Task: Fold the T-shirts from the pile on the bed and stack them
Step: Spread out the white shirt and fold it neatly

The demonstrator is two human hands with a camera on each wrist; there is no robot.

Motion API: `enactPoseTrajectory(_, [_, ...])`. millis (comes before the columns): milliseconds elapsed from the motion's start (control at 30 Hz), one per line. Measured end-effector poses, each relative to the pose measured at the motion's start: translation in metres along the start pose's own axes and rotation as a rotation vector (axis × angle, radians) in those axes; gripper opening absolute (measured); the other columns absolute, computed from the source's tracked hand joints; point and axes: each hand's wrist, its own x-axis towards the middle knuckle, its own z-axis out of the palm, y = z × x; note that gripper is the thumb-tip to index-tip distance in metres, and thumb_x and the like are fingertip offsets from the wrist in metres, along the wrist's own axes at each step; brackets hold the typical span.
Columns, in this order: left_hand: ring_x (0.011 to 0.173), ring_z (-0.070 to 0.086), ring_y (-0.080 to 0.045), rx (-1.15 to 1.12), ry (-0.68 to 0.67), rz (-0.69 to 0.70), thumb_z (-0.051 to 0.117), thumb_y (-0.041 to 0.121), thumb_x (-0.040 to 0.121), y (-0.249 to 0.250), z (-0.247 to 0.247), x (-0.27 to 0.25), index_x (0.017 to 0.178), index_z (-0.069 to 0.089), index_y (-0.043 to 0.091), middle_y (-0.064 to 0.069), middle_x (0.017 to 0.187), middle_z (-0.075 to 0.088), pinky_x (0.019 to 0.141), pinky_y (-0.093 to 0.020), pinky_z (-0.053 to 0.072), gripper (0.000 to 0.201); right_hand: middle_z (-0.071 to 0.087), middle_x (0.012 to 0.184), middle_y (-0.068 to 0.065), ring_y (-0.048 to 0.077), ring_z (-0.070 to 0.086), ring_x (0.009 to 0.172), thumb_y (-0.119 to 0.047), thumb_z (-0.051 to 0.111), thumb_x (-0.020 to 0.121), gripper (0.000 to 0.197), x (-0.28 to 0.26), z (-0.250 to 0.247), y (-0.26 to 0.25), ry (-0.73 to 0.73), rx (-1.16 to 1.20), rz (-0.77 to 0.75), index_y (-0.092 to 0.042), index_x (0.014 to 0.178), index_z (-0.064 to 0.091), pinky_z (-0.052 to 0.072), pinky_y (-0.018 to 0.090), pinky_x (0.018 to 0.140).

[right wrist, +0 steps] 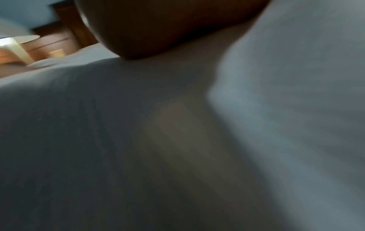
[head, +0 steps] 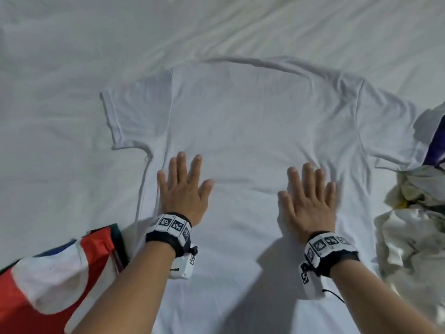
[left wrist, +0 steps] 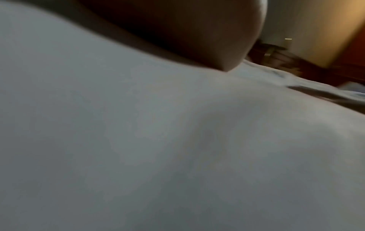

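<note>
A white T-shirt lies spread flat on the bed, collar away from me and both sleeves out to the sides. My left hand rests palm down on its left half, fingers straight and spread. My right hand lies flat the same way on the right half, with small wrinkles in the cloth by its fingertips. Both wrist views are dim and blurred; the left one shows the white T-shirt under the left hand, the right one the T-shirt under the right hand.
A folded red, white and dark garment lies at the near left beside the shirt's hem. A crumpled pile of light clothes with a purple piece sits at the right edge. White bed sheet stretches beyond the shirt.
</note>
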Motion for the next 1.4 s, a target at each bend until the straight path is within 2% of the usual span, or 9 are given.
enactPoseTrajectory(133, [0.156,-0.015,-0.033,-0.067,0.014,-0.287,0.012,0.056,0.105,-0.031,-0.006,-0.014,0.164,-0.006,0.022,-0.015,0.17,-0.015,0.124,-0.06,-0.003,0.07,-0.016,0.168,0.012,0.028,-0.019,0.154,-0.061,0.008,0.098,0.074,-0.004,-0.005,0.028,0.035,0.082,0.321,-0.027,0.162,-0.004,-0.01,0.056,0.123])
enactPoseTrajectory(200, [0.156,-0.011,-0.037,-0.069,0.082,-0.25,0.02,0.051,0.105,-0.016,-0.005,-0.027,0.164,0.001,0.016,-0.02,0.169,-0.009,0.123,-0.062,-0.001,0.071,-0.013,0.168,0.019,0.034,-0.016,0.155,-0.057,0.012,0.1,0.074,-0.012,-0.009,0.016,0.038,0.13,0.354,-0.019,0.163,0.0,-0.009,0.056,0.123])
enactPoseTrajectory(400, [0.158,-0.007,-0.032,0.039,-0.011,0.34,0.023,0.057,0.104,0.057,0.046,-0.118,0.163,-0.005,0.035,-0.009,0.171,-0.013,0.122,-0.064,0.006,0.068,-0.029,0.165,0.0,0.023,-0.031,0.151,-0.059,0.008,0.104,0.064,-0.092,0.032,-0.036,-0.147,0.027,-0.265,-0.037,0.159,-0.015,-0.015,0.048,0.124])
enactPoseTrajectory(667, [0.155,-0.019,-0.036,-0.057,0.005,-0.249,0.004,0.067,0.1,0.002,0.048,-0.138,0.162,-0.014,0.027,-0.015,0.167,-0.023,0.121,-0.065,-0.005,0.076,-0.025,0.166,0.01,0.03,-0.023,0.153,-0.063,0.008,0.101,0.072,-0.116,0.024,0.047,-0.129,0.097,0.334,-0.03,0.16,-0.016,-0.008,0.055,0.124])
enactPoseTrajectory(867, [0.156,-0.018,-0.029,-0.034,-0.035,0.354,0.02,0.061,0.104,0.071,0.055,-0.162,0.162,-0.01,0.033,-0.006,0.169,-0.022,0.123,-0.061,-0.007,0.071,-0.028,0.166,0.0,0.023,-0.029,0.151,-0.062,0.013,0.103,0.068,-0.145,0.034,0.023,-0.174,-0.013,-0.232,-0.037,0.158,-0.017,-0.015,0.049,0.123])
enactPoseTrajectory(1000, [0.156,-0.014,-0.033,-0.08,-0.019,-0.005,0.022,0.056,0.105,0.074,0.055,-0.156,0.163,-0.006,0.025,-0.01,0.17,-0.017,0.124,-0.059,-0.006,0.072,-0.023,0.167,0.007,0.027,-0.023,0.153,-0.057,0.016,0.103,0.07,-0.139,0.025,0.044,-0.152,0.014,0.069,-0.029,0.16,-0.014,-0.01,0.053,0.124])
enactPoseTrajectory(1100, [0.156,-0.01,-0.038,-0.181,-0.014,-0.085,0.036,0.043,0.104,0.107,0.038,-0.144,0.163,0.011,0.015,-0.02,0.169,-0.008,0.122,-0.063,0.001,0.069,-0.002,0.169,0.013,0.032,0.0,0.156,-0.045,0.035,0.102,0.072,-0.119,-0.001,0.048,-0.133,-0.005,0.127,-0.016,0.16,0.004,0.008,0.053,0.123])
enactPoseTrajectory(1200, [0.156,0.004,-0.037,-0.251,0.025,0.098,0.047,0.037,0.102,0.156,0.024,-0.128,0.153,0.037,0.02,-0.018,0.168,0.009,0.12,-0.06,0.015,0.054,0.037,0.151,0.011,0.033,0.037,0.136,-0.025,0.049,0.093,0.054,-0.091,-0.036,0.051,-0.032,0.063,0.064,-0.015,0.145,0.038,0.032,0.048,0.108])
enactPoseTrajectory(1400, [0.123,0.047,-0.036,-0.288,0.058,0.321,0.057,0.025,0.094,0.255,0.002,-0.084,0.122,0.063,0.014,-0.012,0.131,0.052,0.098,-0.049,0.041,0.03,0.057,0.132,0.014,0.034,0.049,0.123,-0.022,0.048,0.099,0.038,-0.012,-0.101,0.096,0.087,0.143,0.014,-0.012,0.135,0.056,0.044,0.046,0.101])
